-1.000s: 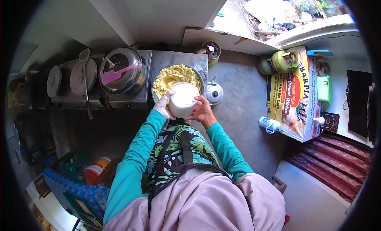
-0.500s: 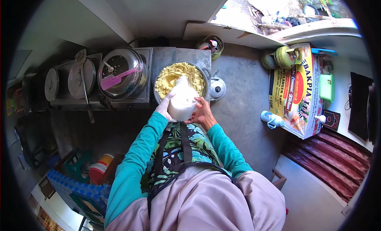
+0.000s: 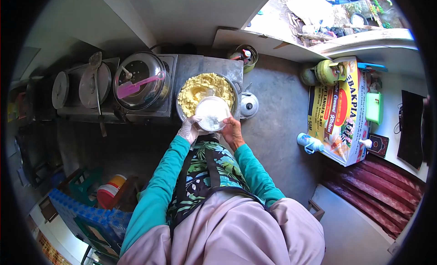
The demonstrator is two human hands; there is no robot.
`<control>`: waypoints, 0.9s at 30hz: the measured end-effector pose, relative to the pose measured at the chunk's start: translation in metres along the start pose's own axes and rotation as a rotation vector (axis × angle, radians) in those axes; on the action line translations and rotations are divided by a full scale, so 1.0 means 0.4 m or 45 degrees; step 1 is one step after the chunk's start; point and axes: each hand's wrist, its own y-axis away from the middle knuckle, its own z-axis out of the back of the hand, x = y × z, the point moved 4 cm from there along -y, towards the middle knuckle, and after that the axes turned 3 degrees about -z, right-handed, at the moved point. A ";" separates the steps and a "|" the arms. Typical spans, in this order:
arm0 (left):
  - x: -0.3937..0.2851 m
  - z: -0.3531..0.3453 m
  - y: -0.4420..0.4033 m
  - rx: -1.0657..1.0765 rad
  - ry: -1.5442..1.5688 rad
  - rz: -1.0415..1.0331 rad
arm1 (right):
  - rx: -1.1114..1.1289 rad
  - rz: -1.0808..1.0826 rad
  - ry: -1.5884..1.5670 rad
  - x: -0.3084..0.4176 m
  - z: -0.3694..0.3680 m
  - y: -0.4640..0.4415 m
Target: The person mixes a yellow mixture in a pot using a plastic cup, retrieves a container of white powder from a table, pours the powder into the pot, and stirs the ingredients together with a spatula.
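Note:
Between my hands is a round, whitish plastic container (image 3: 212, 113), its mouth facing up at me and a little white powdery stuff inside. My left hand (image 3: 188, 129), in a thin translucent glove, grips its left side. My bare right hand (image 3: 232, 131) holds the right side. Just beyond it, and partly hidden by it, a large metal pan (image 3: 236, 94) holds crumbly yellow food (image 3: 205, 86) with a hollow in the middle.
Left of the pan, a lidded pot (image 3: 141, 78) with a pink spatula (image 3: 136, 86) on top sits on the stove. A long metal turner (image 3: 97, 89) leans farther left. To the right stand a kettle (image 3: 249, 104), a blue-white thermos (image 3: 310, 142) and a printed box (image 3: 339, 114).
The container was tipped toward the pan with white stuff at its far rim; now it has turned back so its inside faces me. Both hands have kept their hold on it.

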 end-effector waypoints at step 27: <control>0.003 -0.075 0.091 -0.450 0.092 0.578 | -0.486 -0.630 -0.031 -0.116 0.053 0.044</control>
